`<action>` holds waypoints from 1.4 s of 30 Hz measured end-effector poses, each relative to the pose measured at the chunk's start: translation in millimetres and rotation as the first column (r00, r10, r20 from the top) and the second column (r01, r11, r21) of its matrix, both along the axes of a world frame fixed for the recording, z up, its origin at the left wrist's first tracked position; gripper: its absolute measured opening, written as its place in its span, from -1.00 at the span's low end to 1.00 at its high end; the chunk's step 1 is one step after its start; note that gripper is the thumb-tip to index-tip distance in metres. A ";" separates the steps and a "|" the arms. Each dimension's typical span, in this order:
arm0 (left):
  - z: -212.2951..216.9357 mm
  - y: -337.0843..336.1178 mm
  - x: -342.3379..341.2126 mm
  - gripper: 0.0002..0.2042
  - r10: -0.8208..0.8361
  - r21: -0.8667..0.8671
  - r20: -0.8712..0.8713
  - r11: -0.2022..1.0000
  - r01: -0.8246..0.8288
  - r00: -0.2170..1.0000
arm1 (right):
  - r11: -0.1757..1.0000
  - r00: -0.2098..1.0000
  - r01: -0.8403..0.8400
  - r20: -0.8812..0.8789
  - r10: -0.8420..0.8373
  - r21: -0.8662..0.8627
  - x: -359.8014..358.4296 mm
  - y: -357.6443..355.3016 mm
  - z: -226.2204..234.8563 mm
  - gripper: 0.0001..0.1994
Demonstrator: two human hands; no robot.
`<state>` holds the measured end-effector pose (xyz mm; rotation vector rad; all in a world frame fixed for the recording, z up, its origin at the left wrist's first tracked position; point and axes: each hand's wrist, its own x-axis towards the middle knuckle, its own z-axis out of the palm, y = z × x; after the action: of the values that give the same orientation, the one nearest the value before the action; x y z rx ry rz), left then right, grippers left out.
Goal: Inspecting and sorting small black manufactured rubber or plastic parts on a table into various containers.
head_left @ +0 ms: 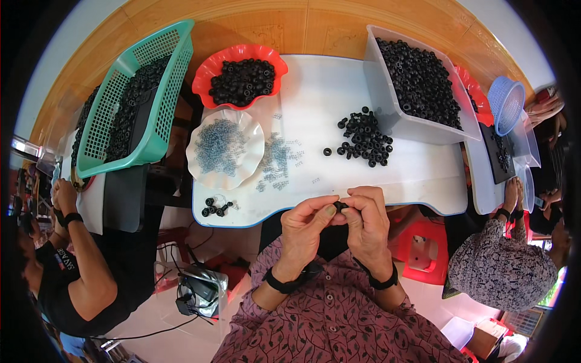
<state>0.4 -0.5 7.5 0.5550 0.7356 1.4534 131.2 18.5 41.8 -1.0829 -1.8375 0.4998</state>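
Observation:
A small black ring-like part (340,206) is pinched between my two hands, just off the front edge of the white table (315,91). My left hand (305,227) grips it with thumb and fingertips, and my right hand (367,227) closes on its other side. Most of the part is hidden by fingers. Ahead lies a loose pile of black ring-like parts (366,139). Left of it, small clear pieces (279,158) are scattered beside a white scalloped plate (254,160) heaped with more. Several black parts (215,209) sit near the table's front left corner.
A red scalloped bowl (200,75) and a translucent bin (417,130), both holding black parts, stand at the back. A green basket (154,142) is at left. Two co-workers sit either side, in a black shirt (91,290) and a patterned top (502,266). A red stool (423,251) is at right.

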 end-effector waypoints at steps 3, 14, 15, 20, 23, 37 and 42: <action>1.4 -2.1 -1.6 -0.80 -0.005 -0.006 -0.042 1.000 0.005 0.999 | 0.999 0.999 -0.013 0.045 0.011 0.038 1.4 1.2 -2.4 -0.82; -4.7 0.2 -0.7 -0.79 -0.062 -0.005 0.151 0.998 0.063 0.987 | 1.000 0.999 -0.005 0.033 0.005 0.000 -0.2 1.4 -4.0 -0.83; -4.9 0.2 -0.3 -0.79 -0.062 -0.005 0.151 0.998 0.063 0.987 | 1.000 0.999 -0.005 0.033 0.005 0.000 -0.5 0.8 -3.2 -0.83; -10.6 -2.0 -2.3 -0.81 -0.073 -0.063 0.111 0.995 0.080 0.991 | 0.999 0.997 0.005 0.074 -0.008 0.037 0.0 1.5 -6.4 -0.82; -4.9 -1.9 -1.3 -0.82 -0.051 -0.055 0.004 0.997 0.051 0.999 | 0.995 0.990 0.011 0.141 -0.024 0.094 3.1 3.4 -9.7 -0.78; 3.3 -4.4 -1.9 -0.86 -0.003 -0.097 -0.088 0.995 -0.005 0.996 | 0.987 0.943 -0.047 0.332 -0.006 0.151 -2.3 -0.5 1.9 -0.74; 1.7 -3.4 -6.4 -0.87 -0.042 -0.139 -0.050 0.990 0.035 0.998 | 0.987 0.928 -0.078 0.373 0.021 0.140 -1.1 -0.9 5.6 -0.75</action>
<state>-6.0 -3.9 9.2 0.4994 0.8556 1.3446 130.1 17.6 47.4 -1.0815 -2.1980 0.1838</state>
